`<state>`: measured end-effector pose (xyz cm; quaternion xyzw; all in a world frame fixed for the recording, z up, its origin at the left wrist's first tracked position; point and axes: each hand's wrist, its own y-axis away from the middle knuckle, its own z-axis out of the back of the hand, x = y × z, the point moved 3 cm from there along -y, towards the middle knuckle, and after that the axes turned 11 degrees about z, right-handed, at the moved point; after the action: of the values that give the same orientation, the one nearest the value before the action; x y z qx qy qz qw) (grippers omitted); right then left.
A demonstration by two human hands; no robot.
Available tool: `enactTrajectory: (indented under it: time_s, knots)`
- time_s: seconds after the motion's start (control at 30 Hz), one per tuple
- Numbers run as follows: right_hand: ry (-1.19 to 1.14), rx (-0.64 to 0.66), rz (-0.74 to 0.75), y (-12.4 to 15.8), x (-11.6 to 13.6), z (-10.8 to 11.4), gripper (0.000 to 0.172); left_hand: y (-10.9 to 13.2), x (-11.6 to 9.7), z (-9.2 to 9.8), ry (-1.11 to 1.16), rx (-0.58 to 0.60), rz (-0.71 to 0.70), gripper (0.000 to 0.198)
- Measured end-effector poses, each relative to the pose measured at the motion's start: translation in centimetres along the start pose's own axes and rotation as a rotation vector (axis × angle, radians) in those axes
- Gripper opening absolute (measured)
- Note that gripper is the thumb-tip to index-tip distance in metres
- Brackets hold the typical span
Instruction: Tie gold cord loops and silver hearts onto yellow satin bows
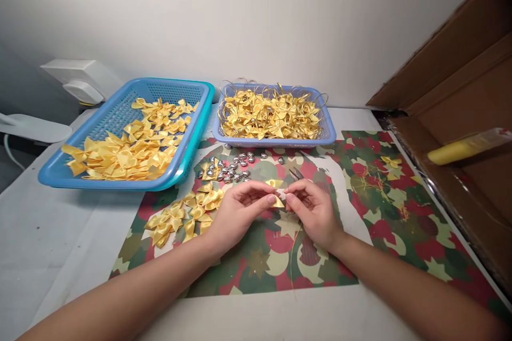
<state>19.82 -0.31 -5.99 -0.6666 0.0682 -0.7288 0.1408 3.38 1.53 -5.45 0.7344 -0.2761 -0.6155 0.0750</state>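
My left hand (242, 210) is closed, pinching a yellow satin ribbon bow (279, 202) between thumb and forefinger. Close against it, the thumb and forefinger of my right hand (314, 210) are pressed together at the bow's right side. A thin gold thread (294, 256) hangs from my right fingers down over the patterned sheet. What exactly the right fingertips grip is partly hidden. Just beyond my right hand lie the pointed metal tips of a tool (296, 174). More yellow bows (172, 218) lie left of my left hand, and several shiny silver beads (236, 165) are scattered beyond it.
A blue basket (48, 173) of yellow bows stands at the left, stacked on a teal one. Behind the beads, a lilac basket (274, 143) holds bows with gold wire loops. Thread scraps (372, 181) lie right, near a cardboard box (460, 90) and a yellow tube (464, 146).
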Motion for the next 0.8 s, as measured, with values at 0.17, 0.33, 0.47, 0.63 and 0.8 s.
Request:
enactTrajectory:
  time_s: [0.17,0.33,0.47,0.63,0.8]
  knots:
    - [0.126,0.086,0.091,0.1,0.4,-0.1,0.008,-0.6,0.9,0.5,0.149,0.032,0.071,0.028]
    - [0.304,0.123,0.242,0.1,1.2,-0.1,0.010,-0.8,0.9,0.3,0.330,0.138,0.118,0.040]
    - [0.340,0.118,0.302,0.0,1.6,-0.1,0.011,-0.6,0.5,-0.1,0.418,0.232,0.165,0.033]
    - [0.365,0.110,0.324,0.0,2.0,-0.1,0.013,-0.5,0.5,-0.1,0.445,0.274,0.211,0.035]
    - [0.341,0.097,0.351,-0.1,2.2,-0.1,0.014,-0.4,0.6,-0.1,0.437,0.299,0.222,0.035]
